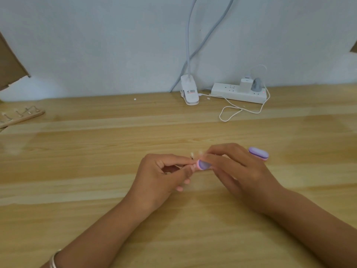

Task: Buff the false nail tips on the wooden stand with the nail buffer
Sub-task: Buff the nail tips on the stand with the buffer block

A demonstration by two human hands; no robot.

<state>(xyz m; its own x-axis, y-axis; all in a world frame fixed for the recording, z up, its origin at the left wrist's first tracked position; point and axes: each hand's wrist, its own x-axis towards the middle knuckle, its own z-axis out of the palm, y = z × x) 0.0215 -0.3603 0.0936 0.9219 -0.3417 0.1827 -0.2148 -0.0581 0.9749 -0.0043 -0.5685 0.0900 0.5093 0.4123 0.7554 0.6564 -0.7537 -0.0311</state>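
Note:
My right hand [237, 171] grips a purple and pink nail buffer [202, 165] at the middle of the table, its rounded end showing between both hands. My left hand [164, 173] pinches something small beside that end; pale false nail tips [196, 153] on thin clips stick up just behind my fingers, and the stand under them is hidden. A second purple buffer [258, 153] lies flat on the table behind my right hand. Another wooden stand [21, 116] with wire clips lies at the far left.
A white clip lamp base [190, 92] and a white power strip [239, 92] with plugs sit at the back by the wall, a white cable [231, 113] looping forward from them. Cardboard [11, 64] leans at the far left. The wooden table [96, 161] stretches around both hands.

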